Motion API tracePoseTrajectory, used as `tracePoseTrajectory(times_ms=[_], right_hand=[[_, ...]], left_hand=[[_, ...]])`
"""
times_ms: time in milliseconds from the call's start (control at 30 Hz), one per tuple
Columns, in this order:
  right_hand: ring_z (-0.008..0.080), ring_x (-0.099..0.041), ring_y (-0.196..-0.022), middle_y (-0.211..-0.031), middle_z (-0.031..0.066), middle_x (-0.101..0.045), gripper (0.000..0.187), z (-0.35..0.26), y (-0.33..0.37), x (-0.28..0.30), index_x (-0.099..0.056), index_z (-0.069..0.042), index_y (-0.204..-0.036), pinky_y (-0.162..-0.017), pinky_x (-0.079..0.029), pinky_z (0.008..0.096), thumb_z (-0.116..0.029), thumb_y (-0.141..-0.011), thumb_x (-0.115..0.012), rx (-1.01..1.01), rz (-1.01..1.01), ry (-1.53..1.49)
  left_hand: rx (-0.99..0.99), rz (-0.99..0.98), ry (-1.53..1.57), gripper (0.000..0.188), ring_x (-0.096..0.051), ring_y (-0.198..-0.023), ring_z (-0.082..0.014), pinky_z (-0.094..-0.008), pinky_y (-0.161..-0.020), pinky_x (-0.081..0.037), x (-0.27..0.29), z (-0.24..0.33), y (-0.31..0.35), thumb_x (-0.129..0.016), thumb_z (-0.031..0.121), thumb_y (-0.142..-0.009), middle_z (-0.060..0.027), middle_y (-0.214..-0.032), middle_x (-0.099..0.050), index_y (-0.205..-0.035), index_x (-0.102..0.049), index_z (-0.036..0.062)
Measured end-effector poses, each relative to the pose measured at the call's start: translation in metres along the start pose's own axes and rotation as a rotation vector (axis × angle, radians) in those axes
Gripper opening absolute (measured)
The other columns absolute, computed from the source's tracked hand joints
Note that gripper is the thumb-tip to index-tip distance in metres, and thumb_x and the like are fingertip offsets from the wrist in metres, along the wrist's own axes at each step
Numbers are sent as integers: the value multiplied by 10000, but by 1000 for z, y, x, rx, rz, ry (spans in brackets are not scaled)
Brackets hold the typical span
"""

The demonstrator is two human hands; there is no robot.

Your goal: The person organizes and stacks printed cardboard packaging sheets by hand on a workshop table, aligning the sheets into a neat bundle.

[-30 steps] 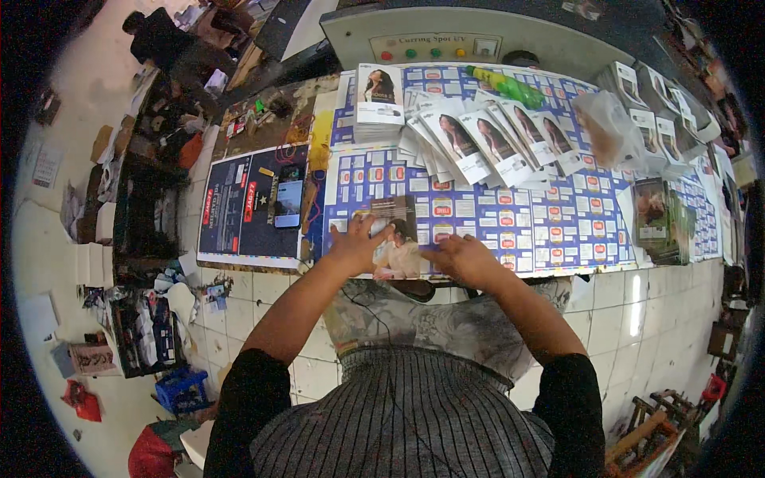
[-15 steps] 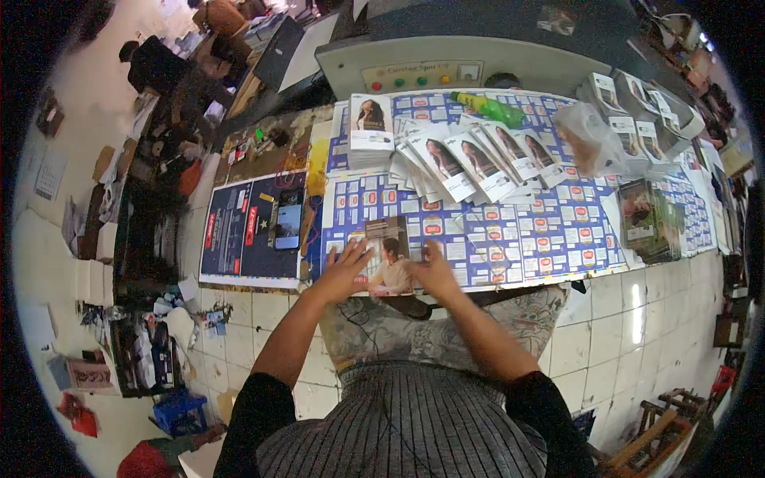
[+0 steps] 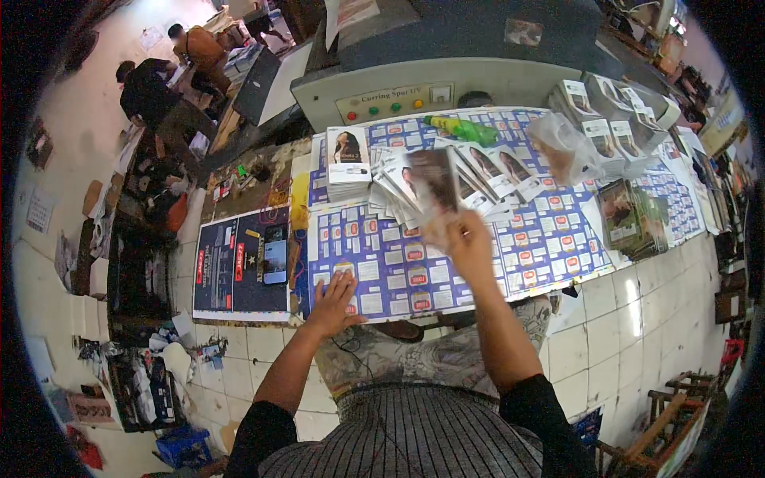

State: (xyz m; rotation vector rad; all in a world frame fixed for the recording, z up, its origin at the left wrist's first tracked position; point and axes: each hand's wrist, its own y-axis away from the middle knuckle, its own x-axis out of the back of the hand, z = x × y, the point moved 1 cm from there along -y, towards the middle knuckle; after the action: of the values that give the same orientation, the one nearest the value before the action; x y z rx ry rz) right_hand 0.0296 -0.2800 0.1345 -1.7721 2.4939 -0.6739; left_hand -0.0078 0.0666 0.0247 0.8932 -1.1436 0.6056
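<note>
My right hand [image 3: 470, 248] is closed on the near end of a printed leaflet [image 3: 437, 179], raised over the table and smeared by motion. It hangs in front of a loose, fanned pile of white leaflets [image 3: 510, 171] with portraits. To the left of that pile stands a neat stack of similar leaflets [image 3: 348, 151]. My left hand [image 3: 335, 304] lies flat with fingers spread on the blue printed sheet [image 3: 382, 275] that covers the table, near its front edge.
Behind the pile lies a green bottle [image 3: 464, 129], with a clear plastic bag [image 3: 564, 150] to its right. More stacks [image 3: 610, 139] and glossy green prints [image 3: 629, 219] fill the right side. A phone [image 3: 275, 261] rests on a dark sheet [image 3: 219, 271] at left.
The leaflet, earlier flat on the table between both hands, is now lifted forward and right in my right hand. My left hand has let it go and lies further left.
</note>
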Motion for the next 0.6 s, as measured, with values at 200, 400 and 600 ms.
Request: tracePoseTrajectory(times_ms=[200, 400, 600], right_hand=[[339, -614, -777, -903, 146, -603, 287, 52, -54, 10, -705, -74, -1130, -638, -504, 435, -45, -866, -596, 318, 18, 950], [357, -643, -968, -1064, 187, -657, 455, 85, -64, 12, -667, -25, -1135, -788, -523, 452, -383, -855, -684, 88, -197, 877], [421, -559, -1162, -1258, 242, -587, 640, 80, -42, 119, -559, -4, -1293, -986, -450, 505, -404, -837, -763, -41, 269, 539]], left_hand=[[19, -47, -8, 1022, -59, -1539, -314, -601, -1184, -52, 7, 5, -8, -587, 706, -843, -136, -1663, -103, -1580, -217, 102], [3, -40, 26, 1034, -71, -1535, -330, -592, -1186, -46, -5, 6, -12, -676, 638, -809, -142, -1657, -129, -1570, -241, 88], [70, -79, 40, 1077, -55, -1535, -334, -559, -1201, -23, -2, -1, -8, -736, 588, -773, -140, -1659, -112, -1569, -224, 73]])
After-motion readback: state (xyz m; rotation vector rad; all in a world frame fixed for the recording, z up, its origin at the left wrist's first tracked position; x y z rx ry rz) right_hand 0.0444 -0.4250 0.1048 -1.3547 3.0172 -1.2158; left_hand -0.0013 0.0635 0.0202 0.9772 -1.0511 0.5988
